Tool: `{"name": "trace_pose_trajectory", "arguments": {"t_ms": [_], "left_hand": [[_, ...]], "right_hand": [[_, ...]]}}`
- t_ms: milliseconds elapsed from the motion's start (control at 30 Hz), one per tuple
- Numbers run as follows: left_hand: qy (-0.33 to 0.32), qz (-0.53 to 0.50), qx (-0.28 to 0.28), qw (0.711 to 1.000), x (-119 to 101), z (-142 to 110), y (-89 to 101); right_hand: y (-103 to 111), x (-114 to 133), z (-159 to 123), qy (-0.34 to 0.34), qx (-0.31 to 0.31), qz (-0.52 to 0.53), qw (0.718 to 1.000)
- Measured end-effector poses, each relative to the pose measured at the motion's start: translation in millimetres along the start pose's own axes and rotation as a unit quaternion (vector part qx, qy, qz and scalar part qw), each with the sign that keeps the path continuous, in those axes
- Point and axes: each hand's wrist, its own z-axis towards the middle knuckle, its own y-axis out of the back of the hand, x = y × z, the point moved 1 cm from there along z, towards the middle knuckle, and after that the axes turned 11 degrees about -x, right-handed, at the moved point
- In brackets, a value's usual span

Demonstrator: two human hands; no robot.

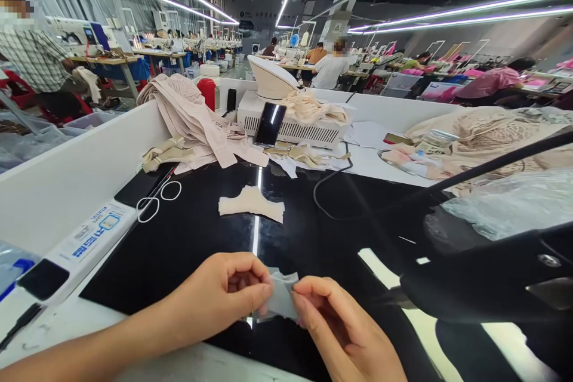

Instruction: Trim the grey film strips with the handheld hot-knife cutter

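Note:
Between my two hands is a small piece of thin, whitish, see-through material (283, 295), held above the glossy black table top (179, 250). My left hand (237, 289) pinches its left edge between thumb and index finger. On the other side, my right hand (333, 322) grips the right edge with thumb and fingertips. Beyond the hands a cream-coloured cut fabric piece (251, 203) with a raised middle lies flat on the black surface. Whether the thin material has one layer or more, I cannot tell.
At the right, a dark machine arm (483, 274) reaches over pale strips. A phone (270, 124) leans on a vented white box (304, 131). Beige fabric (192, 113) is heaped at the back left. A black cable (322, 191) crosses the table; a white carton (96, 233) lies left.

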Motion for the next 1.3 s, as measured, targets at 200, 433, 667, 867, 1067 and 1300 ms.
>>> {"name": "trace_pose_trajectory", "arguments": {"t_ms": [200, 433, 667, 867, 1067, 1300], "left_hand": [[-0.034, 0.135, -0.072, 0.988, 5.2, 0.8, 1.9], [-0.214, 0.398, -0.117, 0.884, 8.9, -2.3, 0.4], [-0.269, 0.488, -0.096, 0.825, 16.2, -0.5, 0.0], [-0.265, 0.513, -0.096, 0.811, 16.9, -0.3, 0.0], [-0.269, 0.514, -0.090, 0.810, 16.0, -0.4, 1.0], [-0.265, 0.520, -0.087, 0.807, 16.1, 0.9, 1.4]], "right_hand": [[-4.9, -12.9, 1.7, 0.111, 0.006, -0.079, 0.991], [-5.9, -17.9, -1.0, 0.197, 0.011, -0.183, 0.963], [-9.9, -23.6, -3.7, 0.258, 0.013, -0.253, 0.932], [-11.7, -25.7, -4.4, 0.266, 0.024, -0.262, 0.927], [-12.3, -24.8, -5.0, 0.254, 0.027, -0.268, 0.929], [-14.4, -22.7, -5.5, 0.248, 0.016, -0.272, 0.930]]}}
